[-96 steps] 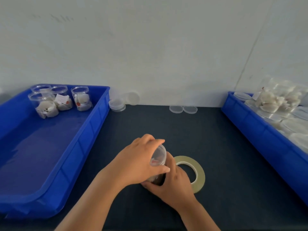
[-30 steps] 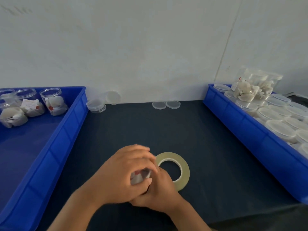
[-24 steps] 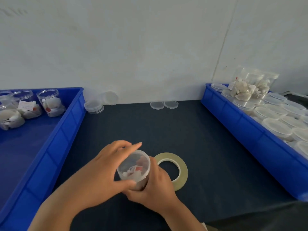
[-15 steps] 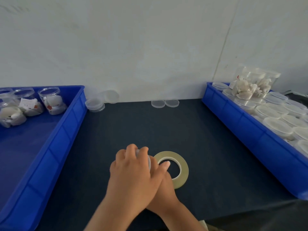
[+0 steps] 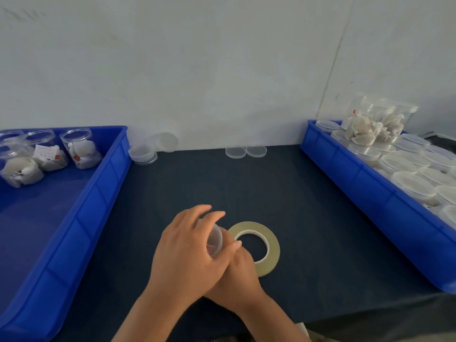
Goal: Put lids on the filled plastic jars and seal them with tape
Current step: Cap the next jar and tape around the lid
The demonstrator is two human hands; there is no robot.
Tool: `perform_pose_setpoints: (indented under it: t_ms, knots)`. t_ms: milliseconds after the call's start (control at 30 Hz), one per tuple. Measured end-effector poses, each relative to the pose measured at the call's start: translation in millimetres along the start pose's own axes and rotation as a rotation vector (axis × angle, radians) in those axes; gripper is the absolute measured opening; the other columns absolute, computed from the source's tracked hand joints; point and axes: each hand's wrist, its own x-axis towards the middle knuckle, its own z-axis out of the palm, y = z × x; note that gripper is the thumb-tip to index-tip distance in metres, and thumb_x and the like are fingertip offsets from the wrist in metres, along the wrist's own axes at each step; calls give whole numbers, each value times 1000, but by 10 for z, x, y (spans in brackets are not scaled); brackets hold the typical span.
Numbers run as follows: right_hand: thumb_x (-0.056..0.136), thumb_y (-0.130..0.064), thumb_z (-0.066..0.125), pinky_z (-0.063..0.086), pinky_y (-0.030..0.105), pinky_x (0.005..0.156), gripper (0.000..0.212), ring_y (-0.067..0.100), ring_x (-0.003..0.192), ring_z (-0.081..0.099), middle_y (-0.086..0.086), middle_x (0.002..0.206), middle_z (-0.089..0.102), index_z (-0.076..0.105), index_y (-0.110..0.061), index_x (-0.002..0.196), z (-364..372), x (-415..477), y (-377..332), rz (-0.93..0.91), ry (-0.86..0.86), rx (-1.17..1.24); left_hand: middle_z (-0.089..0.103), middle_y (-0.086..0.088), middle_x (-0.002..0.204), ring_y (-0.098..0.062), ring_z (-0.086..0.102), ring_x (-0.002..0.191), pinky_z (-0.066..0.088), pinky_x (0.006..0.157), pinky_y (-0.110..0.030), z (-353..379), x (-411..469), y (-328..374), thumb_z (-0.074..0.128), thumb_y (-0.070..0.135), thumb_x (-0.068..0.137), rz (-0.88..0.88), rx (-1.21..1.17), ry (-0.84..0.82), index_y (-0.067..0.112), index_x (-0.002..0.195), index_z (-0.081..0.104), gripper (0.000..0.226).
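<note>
Dark navy bench (image 5: 308, 206), against a wall. Left blue tray (image 5: 98, 193) and right blue tray (image 5: 370, 193) flank it. Tape roll (image 5: 272, 243) lies flat, front centre. At the rear: stack of lids (image 5: 142, 154), one leaning lid (image 5: 167, 141), two flat lids (image 5: 235, 152) side by side.

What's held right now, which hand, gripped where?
A clear jar, in both hands. The left hand curls over its side by the lid end. The right hand grips it lower down, with the contact mostly hidden under the left.
</note>
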Motion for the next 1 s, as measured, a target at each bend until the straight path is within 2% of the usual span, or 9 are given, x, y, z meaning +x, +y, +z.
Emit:
perform_pose_setpoints:
  t_ms: [67,200,300,400,500,633,767,900,1000]
  knots:
    - [91,-51,64,42,9,71,47,1,94,62,-16,119,62,54,-32,132,11,-22,-11,10,25,-11,60,10,139,-15,59,128,53,94,-32,43,-74,58,56,75,84,-130,37,26,32,139,59,69]
    - [92,-54,57,33,2,74,48,1,101,62,-14,127,62,55,-31,134,20,-39,16,21,52,-25,60,12,131,-11,61,116,47,84,-24,89,-86,115,45,87,80,-246,8,23,30,139,57,83]
    - [87,-55,58,46,13,67,51,5,86,66,-8,120,65,55,-27,130,18,-35,55,19,17,1,66,12,123,-8,64,108,46,88,-22,98,-28,92,49,78,84,-170,-65,55,27,132,65,72]
    - [82,-61,65,58,29,68,63,9,86,67,-9,122,62,61,-23,132,14,-31,98,34,-5,51,68,14,117,-1,60,99,42,84,-14,98,1,16,54,68,83,-95,-110,79,27,126,69,61]
    - [80,-65,68,57,30,68,69,10,85,67,-9,122,62,62,-22,133,11,-31,97,31,3,57,65,24,110,4,58,92,37,79,-5,97,2,-72,64,64,80,-26,-165,89,34,118,64,48]
    - [79,-71,66,57,30,65,74,11,81,67,-9,119,63,62,-20,133,11,-8,80,30,25,17,62,29,103,6,61,90,41,73,-5,55,44,-167,69,65,77,22,-216,37,42,113,54,45]
    - [78,-75,67,55,23,66,79,8,86,66,-12,121,59,54,-26,138,30,-7,59,47,33,7,55,34,118,17,54,101,39,78,-3,9,38,-165,66,73,76,-6,-228,-10,42,129,52,63]
    - [80,-71,64,41,7,71,74,3,97,64,-18,130,54,46,-34,141,48,4,58,44,27,16,49,27,130,5,47,110,40,84,-15,67,-52,-41,55,88,72,-168,-205,71,38,144,43,89]
    - [80,-71,64,46,12,77,74,3,103,63,-19,132,57,48,-34,142,48,2,81,42,25,39,58,19,126,2,50,104,41,79,-17,101,-72,-9,51,90,70,-225,-196,91,35,144,43,92]
